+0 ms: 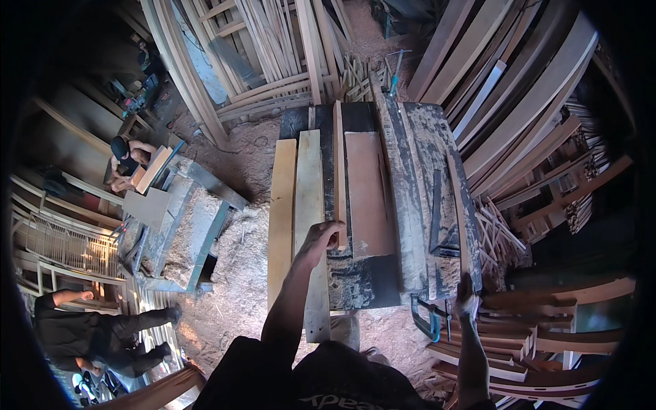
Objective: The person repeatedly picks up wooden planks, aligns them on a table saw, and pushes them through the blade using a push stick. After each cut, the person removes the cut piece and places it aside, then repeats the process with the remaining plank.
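Gripping a narrow wooden strip [339, 171] on a workbench [383, 283].
Clasping its near end in curled fingers of the left hand [324, 236], with pale boards [283, 219] left of them and a reddish-brown panel [367, 191] right; placing the right hand [467, 301] by the workbench edge, grip too blurred to tell, with a C-clamp [417, 323] left of its fingers.

We identify the narrow strip [339, 171] as bare wood, matt and straight-faced. We class the yellowish board [281, 219] and the paler board [309, 191] as wood, matt and uncoated in look. We record the reddish panel [367, 181] as smooth and matt. We note the surface [385, 283] as dark, scuffed and dusty, the clamp [427, 322] as teal-coated metal, the shirt [348, 379] as matt cloth, and the shavings [239, 256] as rough.
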`<state>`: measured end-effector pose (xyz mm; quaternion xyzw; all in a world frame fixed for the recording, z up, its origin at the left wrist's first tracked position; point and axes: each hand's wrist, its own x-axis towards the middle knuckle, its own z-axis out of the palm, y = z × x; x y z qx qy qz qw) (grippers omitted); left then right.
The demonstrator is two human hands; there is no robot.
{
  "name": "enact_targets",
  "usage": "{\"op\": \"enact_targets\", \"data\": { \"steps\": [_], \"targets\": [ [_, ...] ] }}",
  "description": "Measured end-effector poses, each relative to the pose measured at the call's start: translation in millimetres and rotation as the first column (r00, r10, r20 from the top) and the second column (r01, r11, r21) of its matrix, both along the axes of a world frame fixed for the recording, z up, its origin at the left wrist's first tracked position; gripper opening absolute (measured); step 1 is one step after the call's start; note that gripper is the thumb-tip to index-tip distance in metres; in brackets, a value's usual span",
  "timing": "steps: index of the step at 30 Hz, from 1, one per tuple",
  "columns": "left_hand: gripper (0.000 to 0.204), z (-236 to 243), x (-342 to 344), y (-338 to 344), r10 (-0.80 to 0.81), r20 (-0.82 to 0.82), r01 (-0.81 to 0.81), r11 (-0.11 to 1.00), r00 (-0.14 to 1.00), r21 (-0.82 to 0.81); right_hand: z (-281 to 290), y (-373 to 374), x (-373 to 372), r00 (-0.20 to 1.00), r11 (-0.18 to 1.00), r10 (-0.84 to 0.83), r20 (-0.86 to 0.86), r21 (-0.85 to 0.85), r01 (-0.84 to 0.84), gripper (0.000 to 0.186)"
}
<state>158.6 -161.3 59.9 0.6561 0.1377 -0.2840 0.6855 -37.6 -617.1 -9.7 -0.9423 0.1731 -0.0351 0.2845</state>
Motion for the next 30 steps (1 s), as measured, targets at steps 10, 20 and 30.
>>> {"op": "enact_targets", "data": {
  "steps": [10,20,30],
  "targets": [
    [0.057,7,-194,-41,0.072,-0.111,-0.125,0.228,0.991,-0.966,12,-9,-19,0.965,0.989,-0.079,0.250,-0.104,0.108,0.049],
    [0.041,8,-340,-61,0.126,-0.179,-0.195,0.123,0.976,-0.973,114,115,-214,0.874,0.695,-0.161,0.458,0.682,-0.229,0.030],
    [0.041,11,-413,-61,0.267,-0.010,-0.146,0.493,0.964,-0.858,114,213,-223,0.969,0.163,0.224,0.102,0.977,-0.140,0.048]
  ]
}}
